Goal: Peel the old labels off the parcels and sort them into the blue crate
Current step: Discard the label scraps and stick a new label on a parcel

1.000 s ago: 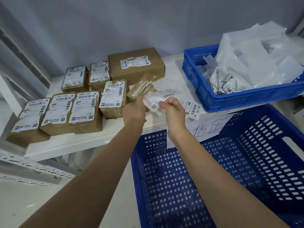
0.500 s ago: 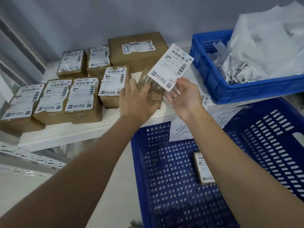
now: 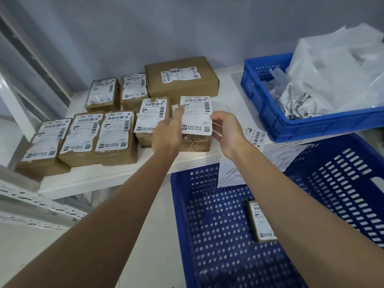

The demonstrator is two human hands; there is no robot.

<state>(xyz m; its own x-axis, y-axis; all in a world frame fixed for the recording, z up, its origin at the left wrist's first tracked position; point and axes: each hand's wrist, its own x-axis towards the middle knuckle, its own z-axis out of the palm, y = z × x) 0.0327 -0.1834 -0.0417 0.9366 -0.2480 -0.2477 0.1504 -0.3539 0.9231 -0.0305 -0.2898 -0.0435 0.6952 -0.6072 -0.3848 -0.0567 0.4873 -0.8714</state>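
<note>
Your right hand [image 3: 225, 132] is pinching the right edge of a white shipping label [image 3: 196, 114] between thumb and curled fingers, while your left hand [image 3: 169, 132] is lying open with its straight forefinger touching the label's left edge. The label is standing upright over a small brown parcel [image 3: 196, 143] at the near edge of the white shelf [image 3: 116, 173], its long axis running near to far, barcodes at the far end, a QR code and a line of small print at the near end; the print is too small to read.

To the left, more small parcels are sitting in two rows on the shelf, each wearing the same kind of label, several torn at the edges. A larger brown box [image 3: 181, 77] is lying behind them against the grey-blue wall.

On the right of the shelf, a small blue crate [image 3: 307, 123] is holding crumpled white paper and plastic. A loose label [image 3: 254, 135] is lying beside it.

Below, near you, a large blue crate [image 3: 207, 225] with perforated walls is holding one labelled parcel [image 3: 261, 224], long axis near to far. A sheet with handwritten characters [image 3: 255, 167] is hanging over its far rim.
</note>
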